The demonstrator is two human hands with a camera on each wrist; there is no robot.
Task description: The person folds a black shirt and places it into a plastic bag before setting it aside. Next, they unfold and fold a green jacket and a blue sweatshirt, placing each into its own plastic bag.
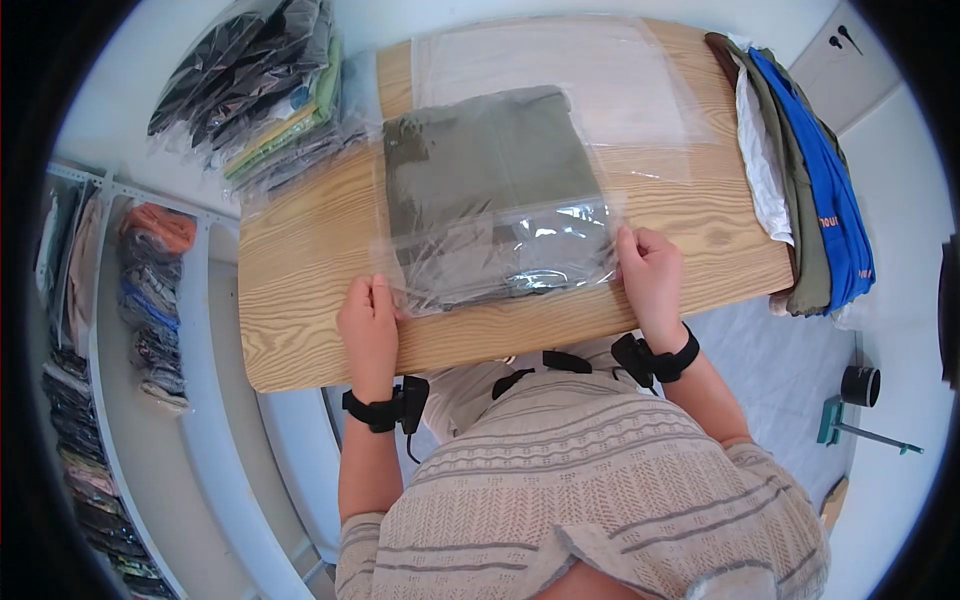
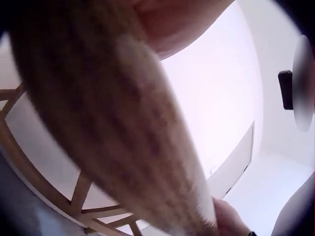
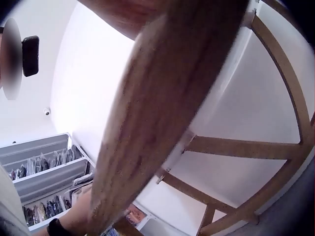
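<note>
A folded olive-green garment (image 1: 480, 150) lies inside a clear plastic bag (image 1: 560, 245) on the wooden table. The bag's shiny near part is wrinkled and catches the light. At its near left corner my left hand (image 1: 366, 325) pinches the plastic between thumb and fingers. My right hand (image 1: 650, 268), fingers curled, grips the bag's edge on the near right side. In both wrist views the table edge (image 2: 113, 123) fills the middle and hides the bag; only part of each hand shows at the top.
Flat clear bags (image 1: 540, 60) lie at the back of the table. Bagged clothes (image 1: 265, 90) are piled at the back left, and unbagged garments (image 1: 810, 190) hang over the right edge. Shelves (image 1: 150, 350) with bagged clothes stand to the left.
</note>
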